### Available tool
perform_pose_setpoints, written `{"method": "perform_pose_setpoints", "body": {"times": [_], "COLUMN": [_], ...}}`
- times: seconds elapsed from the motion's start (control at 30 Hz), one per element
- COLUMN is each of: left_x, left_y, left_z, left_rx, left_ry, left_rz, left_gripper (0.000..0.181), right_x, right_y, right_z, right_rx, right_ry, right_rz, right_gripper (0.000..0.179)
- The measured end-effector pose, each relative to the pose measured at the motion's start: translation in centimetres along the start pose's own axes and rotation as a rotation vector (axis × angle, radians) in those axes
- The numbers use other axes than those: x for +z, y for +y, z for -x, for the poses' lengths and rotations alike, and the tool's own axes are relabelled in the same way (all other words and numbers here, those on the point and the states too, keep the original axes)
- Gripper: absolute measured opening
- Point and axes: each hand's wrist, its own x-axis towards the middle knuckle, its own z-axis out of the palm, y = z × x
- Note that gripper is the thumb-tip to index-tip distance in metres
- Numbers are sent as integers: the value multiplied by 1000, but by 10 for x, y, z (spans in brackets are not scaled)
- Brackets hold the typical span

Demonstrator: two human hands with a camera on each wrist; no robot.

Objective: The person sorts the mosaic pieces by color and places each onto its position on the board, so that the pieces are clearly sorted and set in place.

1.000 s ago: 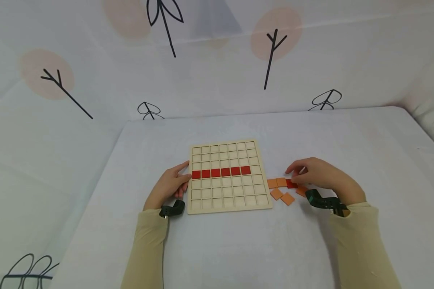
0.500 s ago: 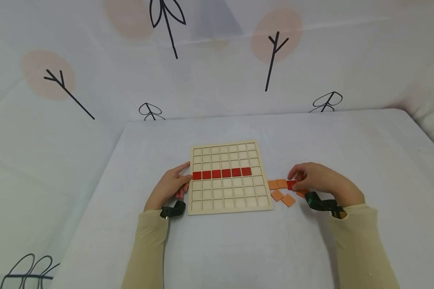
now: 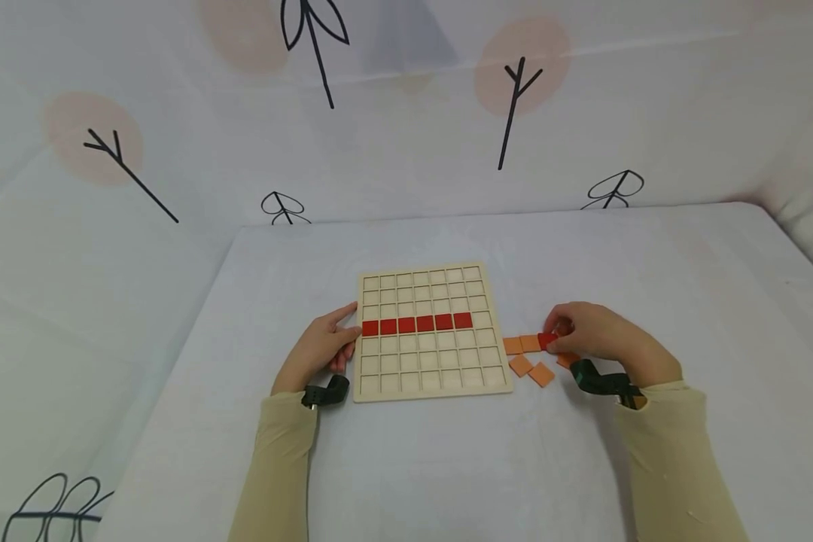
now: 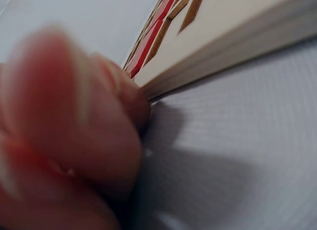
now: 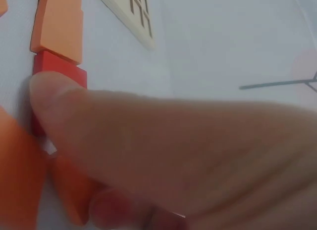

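Since a second ago, the right hand (image 3: 586, 330) has drawn its reaching finger in to the loose red tile (image 3: 546, 342), while the left hand (image 3: 318, 346) and the board (image 3: 409, 382) keep their places. The right hand is narrow, pinching that tile between thumb and finger just above the cloth or on it; I cannot tell which. The tile sits to the right of the board, at the end of a short line of two orange tiles (image 3: 530, 343); two more lie nearer the person, and another lies partly under the right hand. The left hand is relaxed, its index finger straight against the board's left edge and its thumb on the rim. Six red tiles (image 3: 406, 325) fill the board's middle row from the left end. Dark wrist cameras (image 3: 328, 391) sit below both hands, beside yellowish sleeves (image 3: 274, 444), over a white cloth (image 3: 447, 474)
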Motion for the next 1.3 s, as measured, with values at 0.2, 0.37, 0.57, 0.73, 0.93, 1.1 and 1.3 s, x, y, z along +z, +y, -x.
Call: {"method": "perform_pose_setpoints", "body": {"times": [0.2,0.37,0.57,0.73,0.93,1.1,1.3], "left_x": [0,0,0,0,0,1,1], "left_y": [0,1,0,0,1,2,2], "left_z": [0,1,1,1,2,1,1], "left_rx": [-8,-11,-6,-6,-13,-7,-13], "left_ry": [5,2,9,8,2,7,4], "left_rz": [-12,-8,-5,3,15,11,16], "left_gripper": [52,52,52,52,51,51,51], "right_x": [0,0,-1,-1,-1,-3,-1], "right_y": [0,1,2,4,5,5,3], "right_z": [-3,-3,-3,-4,-4,-4,-5], "right_rx": [2,-4,-3,-27,-48,-65,-55], "right_ry": [23,29,25,35,104,153,174], "right_rz": [6,4,-29,-44,-48,-61,-77], "right_gripper": [28,27,22,20,27,33,32]}}
